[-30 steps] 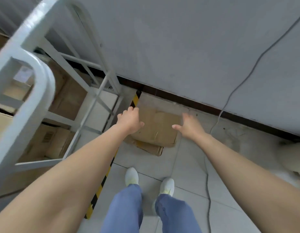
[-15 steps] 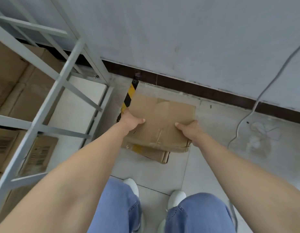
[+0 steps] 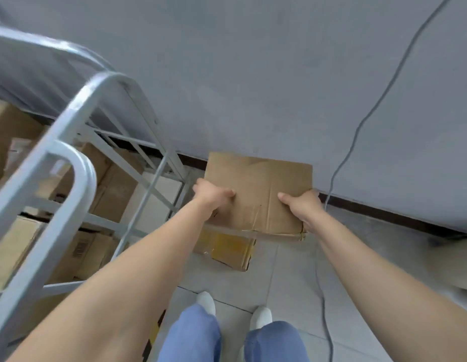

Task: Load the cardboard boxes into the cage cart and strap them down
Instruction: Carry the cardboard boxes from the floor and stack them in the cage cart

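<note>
The left grip (image 3: pixel 214 197) clasps the left edge of a flat cardboard box (image 3: pixel 258 184), thumb lying over the top face and fingers tucked underneath. The right grip (image 3: pixel 301 207) clasps the opposite edge in the same way, thumb on top. The box hangs between the two grips, clear of the floor, its top face tipped toward the camera and strips of clear tape along its near edge.

Directly below the grips a second cardboard box (image 3: pixel 227 250) (yellowish tape across its top) lies on the tiled floor (image 3: pixel 292 283), partly hidden under the held one. To the left of the left grip stands the white cage cart (image 3: pixel 84 176), its tubular rails blurred. Behind its bars sit stacked cartons (image 3: pixel 114 184), one printed with a barcode.

Beyond both grips rises a grey wall (image 3: pixel 253 74) with a dark skirting strip at its foot. To the right of the right grip a grey cable (image 3: pixel 378 100) runs down the wall and along the floor. Nearer than the grips, beneath the forearms, are blue jeans (image 3: pixel 190 335) and white shoes (image 3: pixel 261 316).
</note>
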Motion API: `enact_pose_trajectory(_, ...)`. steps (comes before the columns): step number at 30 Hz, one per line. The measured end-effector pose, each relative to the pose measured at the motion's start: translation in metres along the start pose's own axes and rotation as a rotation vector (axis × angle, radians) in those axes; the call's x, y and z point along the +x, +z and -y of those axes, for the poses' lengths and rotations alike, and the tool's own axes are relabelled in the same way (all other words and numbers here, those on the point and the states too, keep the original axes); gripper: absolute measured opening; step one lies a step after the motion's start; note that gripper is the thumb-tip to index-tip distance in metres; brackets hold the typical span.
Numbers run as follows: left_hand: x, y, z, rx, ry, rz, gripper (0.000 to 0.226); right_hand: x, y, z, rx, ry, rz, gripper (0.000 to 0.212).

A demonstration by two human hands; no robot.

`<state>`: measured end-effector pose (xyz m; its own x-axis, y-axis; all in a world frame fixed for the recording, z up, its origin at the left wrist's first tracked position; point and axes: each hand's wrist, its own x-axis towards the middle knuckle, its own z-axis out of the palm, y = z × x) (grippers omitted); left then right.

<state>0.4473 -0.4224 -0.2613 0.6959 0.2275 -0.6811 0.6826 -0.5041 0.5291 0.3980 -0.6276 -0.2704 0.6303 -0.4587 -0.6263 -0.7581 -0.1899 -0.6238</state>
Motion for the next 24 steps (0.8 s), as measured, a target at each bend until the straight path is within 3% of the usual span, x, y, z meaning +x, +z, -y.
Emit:
enact_pose_trajectory(3,-0.061,-0.044,-0.051,-0.054,0.048,-0.032,0.089,-0.049,-0.042,0.063,-0.033,-0.066,-0.024,0.098)
enact_pose_trajectory(7,-0.129,-0.109,-0.113,-0.131,0.149,-0.113,0.091,-0.112,-0.089,0.15,-0.018,-0.21,-0.051,0.092)
enact_pose_trajectory(12,-0.187,-0.206,-0.155,-0.232,0.294,-0.305,0.094,-0.18,-0.1,0.249,0.025,-0.459,-0.009,0.085)
enact_pose_trajectory(19,-0.22,-0.338,-0.119,-0.436,0.353,-0.562,0.09,-0.257,-0.015,0.343,0.018,-0.705,0.18,0.078)
enact_pose_trajectory(24,-0.196,-0.417,-0.061,-0.611,0.281,-0.641,0.095,-0.3,0.079,0.396,-0.098,-0.815,0.305,0.069)
